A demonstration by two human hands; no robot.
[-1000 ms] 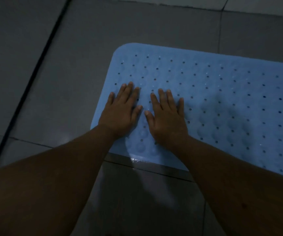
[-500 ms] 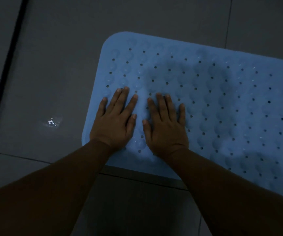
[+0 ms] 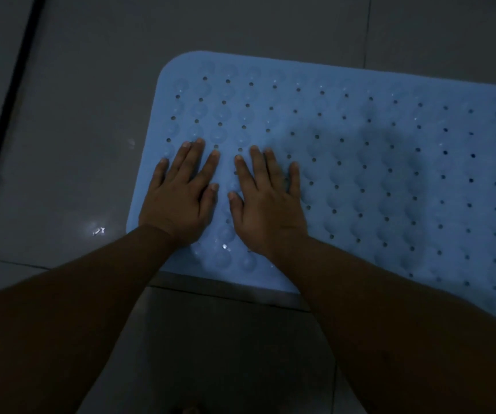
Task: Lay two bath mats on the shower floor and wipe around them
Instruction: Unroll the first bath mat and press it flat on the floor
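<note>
A light blue rubber bath mat (image 3: 375, 162) with rows of small holes and round bumps lies flat on the grey tiled floor, its right end running out of view. My left hand (image 3: 178, 195) rests palm down near the mat's left edge, fingers spread. Beside it, my right hand (image 3: 267, 204) also lies flat on the mat, fingers apart. Neither hand holds anything. Only one mat is in view.
Grey floor tiles (image 3: 70, 115) surround the mat, with a dark groove (image 3: 10, 94) running along the left. Small wet glints (image 3: 98, 231) shine on the tile left of the mat. A grout line passes under the mat's near edge.
Both hands stay flat on the mat's left part. The view has shifted slightly, and the shadow on the mat has drifted to the right.
</note>
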